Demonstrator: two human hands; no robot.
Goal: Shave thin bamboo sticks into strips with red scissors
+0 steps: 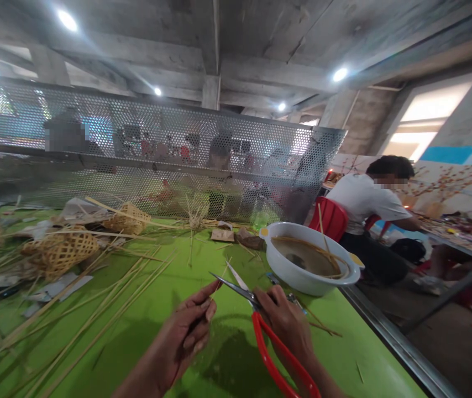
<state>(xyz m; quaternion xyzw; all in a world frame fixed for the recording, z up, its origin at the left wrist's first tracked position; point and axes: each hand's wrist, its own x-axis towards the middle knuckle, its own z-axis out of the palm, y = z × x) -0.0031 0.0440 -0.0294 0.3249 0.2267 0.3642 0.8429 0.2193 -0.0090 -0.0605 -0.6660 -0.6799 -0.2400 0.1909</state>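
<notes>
Over the green table, my left hand (192, 326) is closed, thumb and forefinger pinched on a thin strip that is barely visible. My right hand (283, 318) grips red-handled scissors (263, 342) near the pivot, with the handles lying below the palm. The scissor blades are parted and point up and left, one tip close to my left fingertips. Behind my right hand stands a white basin (310, 282) with yellow handles, holding brownish water and a coiled strip.
Long bamboo strips (115, 301) lie across the left of the green table (227, 365). Woven baskets (68, 251) and scraps sit at the back left. A perforated metal screen (169, 160) stands behind. At right, a person (360, 193) sits by another table.
</notes>
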